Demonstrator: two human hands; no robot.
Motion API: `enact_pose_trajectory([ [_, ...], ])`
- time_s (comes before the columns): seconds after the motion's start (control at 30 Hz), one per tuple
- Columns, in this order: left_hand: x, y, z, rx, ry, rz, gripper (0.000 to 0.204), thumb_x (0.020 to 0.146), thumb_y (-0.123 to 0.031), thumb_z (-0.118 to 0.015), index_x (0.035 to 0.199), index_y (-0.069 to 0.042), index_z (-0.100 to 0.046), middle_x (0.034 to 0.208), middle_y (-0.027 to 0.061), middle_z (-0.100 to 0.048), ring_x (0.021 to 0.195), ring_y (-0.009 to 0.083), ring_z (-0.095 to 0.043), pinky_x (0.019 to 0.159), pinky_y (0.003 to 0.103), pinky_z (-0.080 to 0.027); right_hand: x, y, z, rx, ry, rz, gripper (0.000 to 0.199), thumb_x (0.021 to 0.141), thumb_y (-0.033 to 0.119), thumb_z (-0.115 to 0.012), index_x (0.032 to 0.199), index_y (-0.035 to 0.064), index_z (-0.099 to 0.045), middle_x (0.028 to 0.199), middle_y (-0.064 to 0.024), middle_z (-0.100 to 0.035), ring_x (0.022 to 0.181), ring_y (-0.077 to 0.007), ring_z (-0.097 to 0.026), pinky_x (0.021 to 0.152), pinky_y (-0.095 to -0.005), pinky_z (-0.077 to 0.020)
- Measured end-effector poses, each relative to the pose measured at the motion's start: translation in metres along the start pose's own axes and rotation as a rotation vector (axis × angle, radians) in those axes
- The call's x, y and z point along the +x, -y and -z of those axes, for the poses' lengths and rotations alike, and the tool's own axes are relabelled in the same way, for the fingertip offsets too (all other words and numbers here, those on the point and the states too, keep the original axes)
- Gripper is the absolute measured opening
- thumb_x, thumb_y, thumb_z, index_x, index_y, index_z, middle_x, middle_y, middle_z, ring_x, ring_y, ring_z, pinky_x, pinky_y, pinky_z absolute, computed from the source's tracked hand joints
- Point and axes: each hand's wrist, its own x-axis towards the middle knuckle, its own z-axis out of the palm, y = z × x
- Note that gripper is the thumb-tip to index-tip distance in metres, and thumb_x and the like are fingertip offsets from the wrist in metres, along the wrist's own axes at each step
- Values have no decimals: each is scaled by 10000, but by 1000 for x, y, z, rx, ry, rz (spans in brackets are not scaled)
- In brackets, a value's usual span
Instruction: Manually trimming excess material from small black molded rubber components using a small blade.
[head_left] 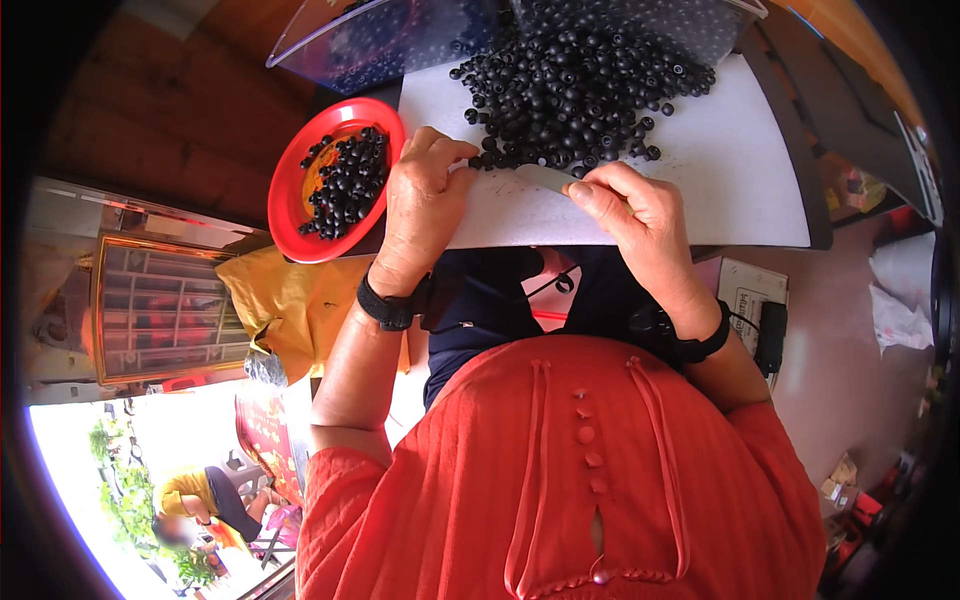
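There are two near hands [432, 185], two wristbands [385, 305], one plate [287, 195], one pale tool [543, 178] and uncountable black beads [570, 95].

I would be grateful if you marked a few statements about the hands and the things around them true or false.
1. The right hand holds a pale, flat tool. True.
2. Small black pieces lie on the red plate. True.
3. The left hand rests inside the red plate. False: its fingertips are by the edge of the larger black pile.
4. Dark bands circle both wrists. True.
5. The larger black pile lies on a green surface. False: the surface is white.
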Motion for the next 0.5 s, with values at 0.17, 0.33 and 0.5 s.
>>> enact_pose_trajectory([
  [0.17,1,-5,2,31,15,33,146,794,-38,-716,929,15,-725,888,139,-646,845,320,-667,753,415,-540,-1,1,1,-35,15,18,238,962,192,-737,833,0,-677,585,-55,-518,512,-99,-457,493,-290,-376],
  [0.33,-3,-13,9,-38,91,123,143,799,-66,-733,913,22,-730,874,150,-642,778,313,-666,718,395,-527,-2,1,0,-29,21,13,240,958,199,-741,837,3,-676,594,-61,-539,511,-107,-464,496,-293,-381],
  [0.5,-5,-13,10,-59,76,92,143,835,-74,-723,938,23,-742,861,152,-637,762,314,-658,702,397,-514,-1,2,0,-55,15,7,248,959,208,-740,837,3,-674,598,-67,-551,513,-114,-479,503,-295,-394],
])
